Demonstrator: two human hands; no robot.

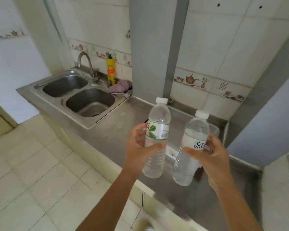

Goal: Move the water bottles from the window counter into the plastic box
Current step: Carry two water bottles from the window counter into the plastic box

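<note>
Two water bottles are up in the air above the steel counter [117, 130], one in each hand. The left bottle [157, 139] has a green leaf on its label, and the left hand [140, 150] has its fingers curled tight around its middle. The right bottle [190, 147] has black letters on its label, and the right hand [207, 157] wraps its fingers around it the same way. Both have white caps. Behind them on the counter sits the clear plastic box [214, 130], mostly hidden. Far to the left are a double sink [78, 95], a tap [87, 64], a yellow bottle [111, 70] and a purple cloth [120, 86].
</note>
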